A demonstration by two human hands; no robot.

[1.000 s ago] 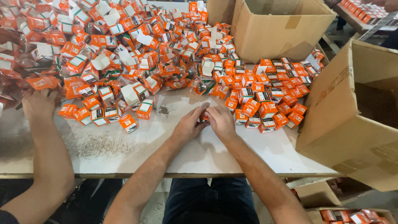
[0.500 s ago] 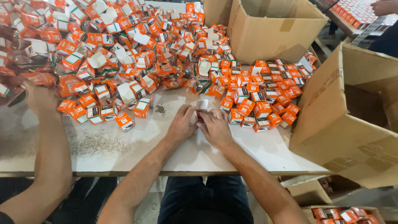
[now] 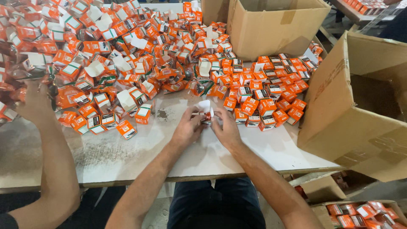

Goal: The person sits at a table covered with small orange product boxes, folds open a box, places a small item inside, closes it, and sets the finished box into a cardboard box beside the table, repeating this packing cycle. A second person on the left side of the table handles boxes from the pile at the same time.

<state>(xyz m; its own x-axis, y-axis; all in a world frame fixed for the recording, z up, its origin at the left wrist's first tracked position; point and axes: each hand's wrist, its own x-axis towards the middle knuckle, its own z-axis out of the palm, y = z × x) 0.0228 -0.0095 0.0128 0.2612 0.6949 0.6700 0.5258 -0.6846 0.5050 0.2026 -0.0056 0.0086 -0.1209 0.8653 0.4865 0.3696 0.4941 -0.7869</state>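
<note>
At the far left of the frame a co-worker's hand (image 3: 36, 106) reaches into the loose heap of small orange boxes (image 3: 106, 55), many with white flaps open. Centre frame, the left hand (image 3: 188, 127) and right hand (image 3: 227, 127) meet over a bare patch of the table (image 3: 127, 152), fingers closed on one small orange box (image 3: 206, 111), its white flap up, held between both for working. Right of them lie neater closed boxes (image 3: 271, 89), beside a tilted open carton (image 3: 360, 106).
</note>
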